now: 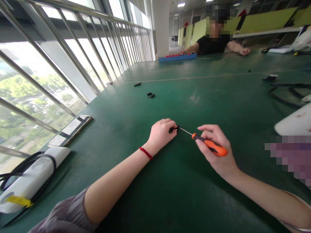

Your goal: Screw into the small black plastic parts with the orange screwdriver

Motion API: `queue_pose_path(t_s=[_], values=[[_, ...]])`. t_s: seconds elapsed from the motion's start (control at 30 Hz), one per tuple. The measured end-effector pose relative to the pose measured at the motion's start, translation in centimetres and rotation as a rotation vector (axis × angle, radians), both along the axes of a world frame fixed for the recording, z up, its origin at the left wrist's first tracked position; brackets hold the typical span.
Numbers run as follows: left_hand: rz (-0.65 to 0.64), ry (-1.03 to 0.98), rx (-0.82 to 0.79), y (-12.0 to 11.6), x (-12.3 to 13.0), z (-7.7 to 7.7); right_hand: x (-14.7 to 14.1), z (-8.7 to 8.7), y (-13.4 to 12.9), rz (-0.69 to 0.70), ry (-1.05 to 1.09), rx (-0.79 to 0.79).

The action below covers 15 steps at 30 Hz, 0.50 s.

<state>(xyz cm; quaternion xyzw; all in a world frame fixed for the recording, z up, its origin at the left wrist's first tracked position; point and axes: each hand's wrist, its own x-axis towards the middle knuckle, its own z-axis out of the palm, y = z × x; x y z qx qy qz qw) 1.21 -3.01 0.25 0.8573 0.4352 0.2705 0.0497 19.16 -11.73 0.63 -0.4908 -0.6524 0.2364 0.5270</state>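
My left hand (162, 131), a red cord on its wrist, pinches a small black part (172, 129) just above the green table (150, 181). In my right hand (217, 150) is a screwdriver (215, 147) with an orange and black handle, held between thumb and fingers. Its thin shaft points left, and the tip meets the dark piece at my left fingertips. How the tip sits on the part is too small to tell.
Small black pieces (152, 95) lie beyond my hands. A white power strip (31, 178) with black cable is at the left, near a railing (80, 32). Across the table, a person in black (212, 44) sits by a blue tray (177, 58). Cables (286, 94) lie right.
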Motion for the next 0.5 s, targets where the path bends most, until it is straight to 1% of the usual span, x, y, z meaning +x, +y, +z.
queue_pose_path(t_s=[0.07, 0.13, 0.27, 0.3, 0.33, 0.43, 0.5], values=[[-0.004, -0.002, 0.000, -0.02, -0.01, 0.02, -0.12, 0.22, -0.12, -0.007, -0.023, -0.031], [0.003, -0.001, -0.002, -0.05, 0.00, 0.03, -0.21, 0.33, -0.16, -0.021, -0.015, -0.027], [0.018, 0.004, -0.006, -0.10, 0.05, 0.02, -0.17, 0.10, 0.03, -0.101, 0.029, 0.091], [0.017, 0.003, -0.004, -0.10, 0.05, 0.03, -0.14, 0.02, 0.09, -0.101, 0.037, 0.104], [0.017, 0.002, -0.002, -0.10, 0.06, 0.05, -0.12, -0.04, 0.11, -0.088, 0.037, 0.095], [0.020, -0.001, -0.001, -0.09, 0.05, 0.10, -0.16, 0.02, 0.01, -0.028, -0.015, 0.000], [0.016, -0.002, -0.004, -0.09, 0.03, 0.10, -0.25, 0.17, -0.09, -0.020, -0.040, -0.033]])
